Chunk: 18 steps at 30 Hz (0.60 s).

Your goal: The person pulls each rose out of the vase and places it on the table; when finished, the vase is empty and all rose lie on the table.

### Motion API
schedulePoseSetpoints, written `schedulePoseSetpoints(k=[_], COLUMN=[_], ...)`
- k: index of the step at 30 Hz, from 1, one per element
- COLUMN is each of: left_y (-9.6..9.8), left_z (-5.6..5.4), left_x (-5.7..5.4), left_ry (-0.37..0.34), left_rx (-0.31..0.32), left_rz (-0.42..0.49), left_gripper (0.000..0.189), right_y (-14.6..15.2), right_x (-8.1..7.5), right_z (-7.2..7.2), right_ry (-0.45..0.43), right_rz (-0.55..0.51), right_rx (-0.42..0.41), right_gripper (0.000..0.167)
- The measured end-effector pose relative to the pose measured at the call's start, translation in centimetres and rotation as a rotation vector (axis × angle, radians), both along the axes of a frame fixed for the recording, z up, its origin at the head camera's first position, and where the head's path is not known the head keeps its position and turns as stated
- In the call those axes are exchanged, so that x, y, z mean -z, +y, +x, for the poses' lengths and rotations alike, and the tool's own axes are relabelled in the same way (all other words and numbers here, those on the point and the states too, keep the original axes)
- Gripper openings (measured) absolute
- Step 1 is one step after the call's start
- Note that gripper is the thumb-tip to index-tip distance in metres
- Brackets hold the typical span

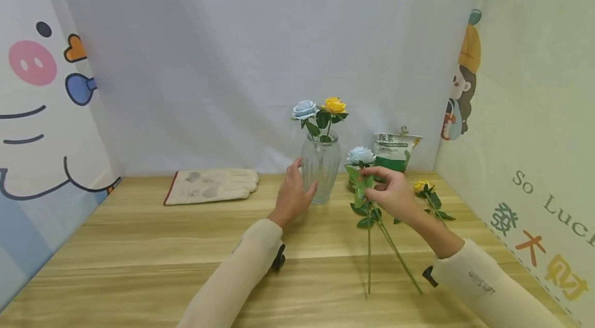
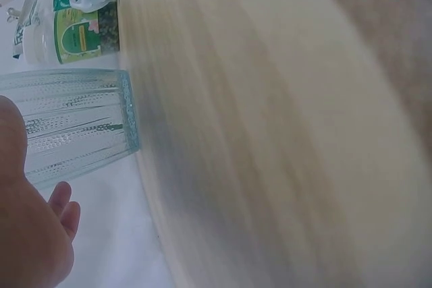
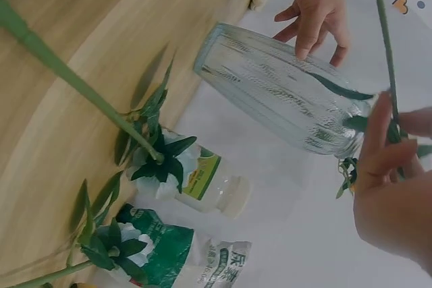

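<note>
A ribbed clear glass vase (image 1: 322, 173) stands upright on the table, holding a light-blue rose (image 1: 304, 110) and a yellow rose (image 1: 334, 105). My left hand (image 1: 293, 191) is at the vase's left side, thumb and fingers spread around it without a curled grip; whether it touches the glass is unclear. To the right of the vase, my right hand (image 1: 390, 191) pinches a leafy rose stem (image 3: 386, 38) between thumb and fingers. Which bloom belongs to this stem cannot be told. Pale-blue roses (image 3: 162, 166) lie near a jar, their stems pointing towards me.
A jar with a green label (image 2: 81, 35) and a clipped white-and-green bag (image 1: 395, 150) stand at the back right. Another yellow rose (image 1: 422, 186) lies to the right. A cream work glove (image 1: 211, 185) lies at the back left. Curtains enclose the table.
</note>
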<state>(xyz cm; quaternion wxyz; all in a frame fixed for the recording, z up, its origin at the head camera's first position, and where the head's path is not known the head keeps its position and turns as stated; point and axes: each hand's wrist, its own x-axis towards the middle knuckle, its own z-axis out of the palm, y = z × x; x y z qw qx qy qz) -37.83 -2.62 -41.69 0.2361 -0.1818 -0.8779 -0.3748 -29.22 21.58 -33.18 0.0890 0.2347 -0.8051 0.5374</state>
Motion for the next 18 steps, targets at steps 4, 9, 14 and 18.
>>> schedulePoseSetpoints(k=[4, 9, 14, 18], left_y=[-0.1, -0.1, -0.1, -0.1], left_z=[-0.1, -0.1, -0.1, 0.0], left_x=[0.2, 0.3, 0.1, 0.1], left_ry=[0.008, 0.007, 0.013, 0.008], left_rx=[-0.006, -0.005, -0.003, -0.004], left_rz=[0.001, 0.001, -0.003, -0.004], left_gripper=[0.072, 0.072, 0.072, 0.072], right_y=[0.1, 0.2, 0.2, 0.2], right_x=[0.7, 1.5, 2.1, 2.3], right_z=[-0.4, -1.0, -1.2, -1.1], right_ry=[-0.089, -0.139, -0.163, -0.169], right_rz=[0.078, 0.108, 0.148, 0.180], right_rx=[-0.042, -0.067, -0.074, -0.095], right_gripper=[0.040, 0.039, 0.041, 0.046])
